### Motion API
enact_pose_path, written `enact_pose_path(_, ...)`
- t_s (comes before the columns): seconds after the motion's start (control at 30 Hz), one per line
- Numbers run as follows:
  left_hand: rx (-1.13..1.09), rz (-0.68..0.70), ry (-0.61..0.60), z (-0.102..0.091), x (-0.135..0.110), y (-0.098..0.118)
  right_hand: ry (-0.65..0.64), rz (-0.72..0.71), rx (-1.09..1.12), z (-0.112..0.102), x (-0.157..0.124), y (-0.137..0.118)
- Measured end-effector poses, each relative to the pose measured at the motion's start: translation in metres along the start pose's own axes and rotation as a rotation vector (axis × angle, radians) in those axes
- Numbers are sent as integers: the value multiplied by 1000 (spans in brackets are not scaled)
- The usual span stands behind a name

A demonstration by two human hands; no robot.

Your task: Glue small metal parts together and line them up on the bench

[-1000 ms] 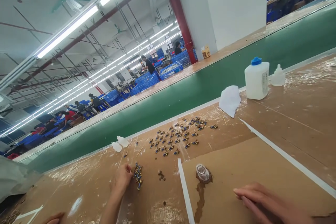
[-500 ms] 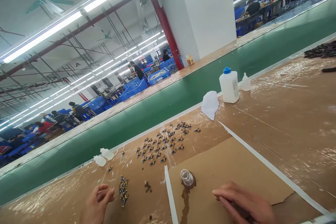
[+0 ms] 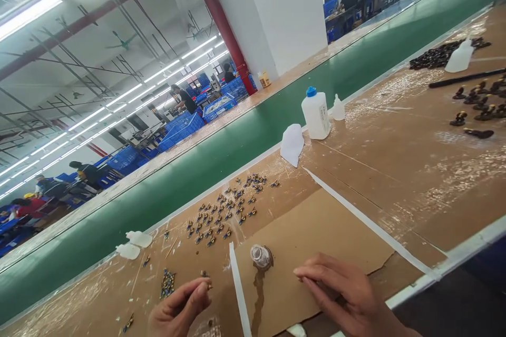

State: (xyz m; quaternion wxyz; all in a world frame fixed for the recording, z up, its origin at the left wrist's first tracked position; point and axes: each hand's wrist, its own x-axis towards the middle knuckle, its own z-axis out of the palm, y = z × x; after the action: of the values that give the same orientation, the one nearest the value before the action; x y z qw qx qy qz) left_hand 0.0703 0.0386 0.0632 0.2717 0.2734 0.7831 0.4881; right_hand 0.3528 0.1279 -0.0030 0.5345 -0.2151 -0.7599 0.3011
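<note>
My left hand (image 3: pixel 179 309) is at the bottom left over the cardboard-covered bench, thumb and fingers pinched together on a tiny piece I cannot make out. Just left of it lies a small heap of blue and gold parts (image 3: pixel 167 283). My right hand (image 3: pixel 343 294) rests on a loose cardboard sheet (image 3: pixel 316 231), fingers together and pointing left; whether it holds anything is hidden. A small clear cap (image 3: pixel 261 256) with a brown spill below it sits between the hands. Many small blue and gold figures (image 3: pixel 225 210) stand in rows farther back.
A green conveyor belt (image 3: pixel 245 142) runs along the far edge of the bench. A white bottle with a blue cap (image 3: pixel 316 114), a small dropper bottle (image 3: pixel 338 108) and a white cloth (image 3: pixel 292 144) stand near it. Dark figures (image 3: pixel 474 102) lie at right. Other people work at blue crates in the background.
The view has swung right and down. My left hand drew back from the small heap of parts toward me and closed into a pinch. My right hand stayed on the cardboard.
</note>
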Motion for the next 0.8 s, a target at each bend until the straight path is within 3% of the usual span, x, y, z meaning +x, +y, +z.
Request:
enact_pose_path(0.13, 71, 27, -154, 5, 8, 11, -4, 20, 28, -4, 3, -2)
enact_pose_path(0.3, 276, 196, -151, 14, 4, 24, 9, 39, 57, -5, 1, -3)
enact_pose_path(0.57, 302, 206, -183, 42, -3, 42, -4, 73, 73, -11, 4, -9)
enact_pose_path(0.8, 608, 380, -201, 62, -1, 51, 8, 94, 94, -11, 5, -9)
